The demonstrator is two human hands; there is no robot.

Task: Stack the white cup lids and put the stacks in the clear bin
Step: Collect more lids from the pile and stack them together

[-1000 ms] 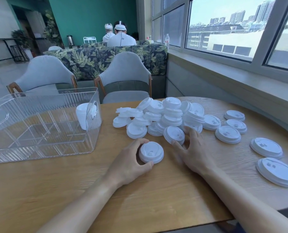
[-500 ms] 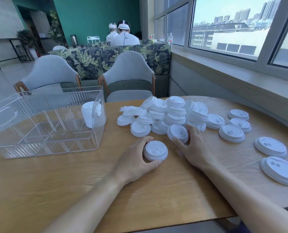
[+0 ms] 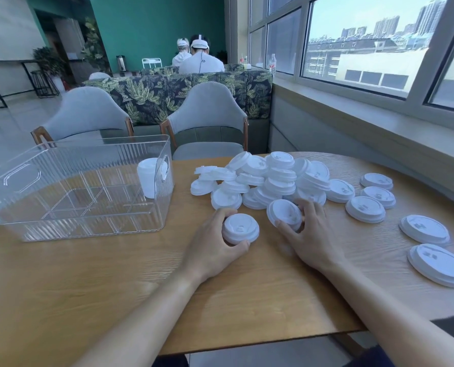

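Currently, near to far:

Left hand: your left hand [image 3: 215, 250] curls round a short stack of lids [image 3: 240, 228] that sits on the table [image 3: 93, 282], thumb at the near edge, fingers wrapped round the far side.

Right hand: your right hand [image 3: 310, 234] holds a single tilted lid [image 3: 284, 213] between thumb and fingers, its top face turned toward you and its lower edge close to the table. This lid sits just right of the short stack, apart from it.

Loose lids, right: two large lids [image 3: 432, 247] lie flat near the right edge of the table; four more lids [image 3: 369, 197] lie flat further in, between them and the heap.

Lid heap: a pile of white lids [image 3: 263, 178] lies just beyond both hands, overlapping at mixed angles.

Clear bin: the clear bin [image 3: 69, 223] stands on the left part of the table, well apart from the heap. A tall stack of white lids [image 3: 149, 177] stands inside it against the right end wall.

Beyond the table: two grey chairs [image 3: 207, 115] face the far edge; a leaf-print sofa back [image 3: 151, 94] stands behind them, with windows [image 3: 358, 41] at right.
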